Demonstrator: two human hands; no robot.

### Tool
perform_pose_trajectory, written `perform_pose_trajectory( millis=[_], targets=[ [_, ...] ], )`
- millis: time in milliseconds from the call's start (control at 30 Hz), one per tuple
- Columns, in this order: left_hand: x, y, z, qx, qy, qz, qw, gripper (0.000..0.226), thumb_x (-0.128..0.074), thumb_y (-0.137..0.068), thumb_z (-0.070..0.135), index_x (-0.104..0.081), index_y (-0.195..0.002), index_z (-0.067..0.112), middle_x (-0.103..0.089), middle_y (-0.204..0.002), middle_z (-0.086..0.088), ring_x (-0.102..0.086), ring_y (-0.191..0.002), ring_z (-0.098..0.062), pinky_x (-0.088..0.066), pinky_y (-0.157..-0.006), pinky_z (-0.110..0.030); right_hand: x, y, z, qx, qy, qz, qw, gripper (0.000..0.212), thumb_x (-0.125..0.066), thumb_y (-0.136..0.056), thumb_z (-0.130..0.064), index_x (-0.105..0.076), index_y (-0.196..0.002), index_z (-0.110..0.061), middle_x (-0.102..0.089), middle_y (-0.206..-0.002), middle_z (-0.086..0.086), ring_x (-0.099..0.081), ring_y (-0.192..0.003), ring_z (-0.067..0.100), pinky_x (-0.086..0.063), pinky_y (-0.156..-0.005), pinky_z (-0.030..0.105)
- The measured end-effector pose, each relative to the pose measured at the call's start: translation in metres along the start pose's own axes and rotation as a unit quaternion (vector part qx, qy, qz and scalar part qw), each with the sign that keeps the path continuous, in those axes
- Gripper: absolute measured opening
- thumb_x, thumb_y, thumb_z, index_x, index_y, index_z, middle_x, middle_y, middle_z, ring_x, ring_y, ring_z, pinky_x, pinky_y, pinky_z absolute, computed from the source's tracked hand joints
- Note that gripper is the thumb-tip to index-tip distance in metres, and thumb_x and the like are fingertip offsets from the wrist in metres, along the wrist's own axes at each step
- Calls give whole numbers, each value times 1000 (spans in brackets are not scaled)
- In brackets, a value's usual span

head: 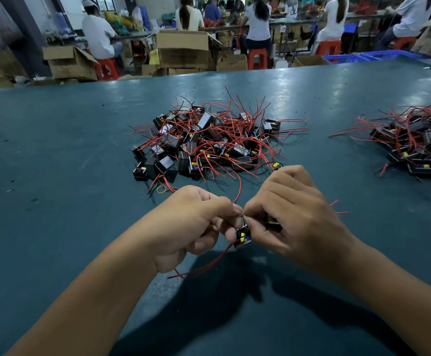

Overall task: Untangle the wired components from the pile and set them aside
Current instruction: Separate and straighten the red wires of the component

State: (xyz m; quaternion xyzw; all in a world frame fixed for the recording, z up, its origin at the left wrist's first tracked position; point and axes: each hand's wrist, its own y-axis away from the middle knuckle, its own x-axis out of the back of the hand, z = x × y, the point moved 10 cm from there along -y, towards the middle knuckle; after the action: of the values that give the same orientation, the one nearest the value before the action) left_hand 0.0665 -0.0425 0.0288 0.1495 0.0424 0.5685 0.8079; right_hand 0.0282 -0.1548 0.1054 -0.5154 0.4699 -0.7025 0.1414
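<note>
Pinching one wired component (pixel 243 237) between left hand (pixel 188 227) and right hand (pixel 294 217) — pile (pixel 209 142) beyond

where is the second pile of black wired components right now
In the head view, the second pile of black red-wired components lies at the far right edge of the teal table, right of the central tangled pile.

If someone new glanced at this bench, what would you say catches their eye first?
Probably the tangled pile of black boxes with red wires in the middle of the green table. Close in front of it, the left hand and right hand pinch wires on a small box held between them. A second heap lies at the right edge.
</note>
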Motion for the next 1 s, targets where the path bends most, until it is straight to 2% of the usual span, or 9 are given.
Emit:
perform_pose_trajectory(
  millis=[133,200,267,300,333,433,500,800,1000],
  targets=[
    [0,0,3,-7,-7,9,1000,40,-58,-95,21,-68,-57,15,-61,-55,-7,-30,-32,-10,-19,-34,-13,-2,2,6,-29,-21,-4,999,17,-65,-88,-10,-64,-72,-9,-56,-70,-2,-50,-67,23,-42,-79,40],
    [11,1,21,-100,-105,67,987,38,-59,-97,22,-68,-61,13,-66,-58,-4,-40,-37,-15,-29,-38,-20,-2,3,14,-61,-44,-9,997,14,-65,-87,-13,-65,-73,-10,-56,-71,-5,-49,-70,20,-41,-82,39],
    [20,12,50,-245,-271,153,918,27,-63,-96,24,-68,-71,18,-67,-64,6,-47,-46,-11,-39,-47,-25,-1,5,23,-101,-72,-9,992,13,-64,-86,-16,-65,-74,-11,-57,-71,-7,-49,-70,17,-41,-82,38],
    [19,21,63,-308,-328,176,876,16,-65,-93,23,-68,-78,22,-64,-69,11,-48,-50,-8,-39,-53,-20,0,5,27,-118,-81,-8,990,14,-63,-86,-17,-65,-74,-11,-57,-71,-9,-49,-70,15,-41,-82,38],
    [15,27,72,-355,-360,172,845,5,-68,-90,20,-68,-86,23,-61,-75,13,-49,-56,-11,-37,-57,-14,0,5,29,-130,-87,-8,988,14,-62,-86,-19,-65,-74,-11,-56,-71,-10,-48,-70,13,-40,-82,37],
    [1,30,74,-416,-417,131,798,14,-73,-87,19,-72,-101,19,-59,-94,10,-49,-70,-3,-37,-66,-13,2,4,33,-147,-98,-8,984,16,-60,-86,-21,-65,-75,-11,-53,-72,-14,-45,-72,9,-39,-82,34],
    [-4,28,72,-424,-430,122,788,15,-73,-88,24,-74,-102,18,-61,-99,7,-50,-80,2,-40,-69,-19,2,4,32,-145,-105,-13,984,15,-60,-86,-21,-65,-75,-11,-54,-73,-13,-45,-73,9,-38,-82,33],
    [-11,35,76,-461,-455,139,749,15,-69,-93,28,-75,-94,14,-60,-96,4,-60,-83,-15,-51,-65,-41,0,4,28,-130,-118,-22,984,14,-61,-87,-21,-65,-76,-12,-58,-72,-9,-44,-74,9,-38,-81,33],
    [-15,38,78,-464,-447,136,753,17,-63,-97,24,-71,-92,10,-59,-93,2,-55,-80,-14,-50,-65,-40,2,3,25,-117,-103,-17,988,14,-62,-87,-19,-65,-76,-11,-58,-72,-7,-46,-73,13,-38,-81,33]
  ],
)
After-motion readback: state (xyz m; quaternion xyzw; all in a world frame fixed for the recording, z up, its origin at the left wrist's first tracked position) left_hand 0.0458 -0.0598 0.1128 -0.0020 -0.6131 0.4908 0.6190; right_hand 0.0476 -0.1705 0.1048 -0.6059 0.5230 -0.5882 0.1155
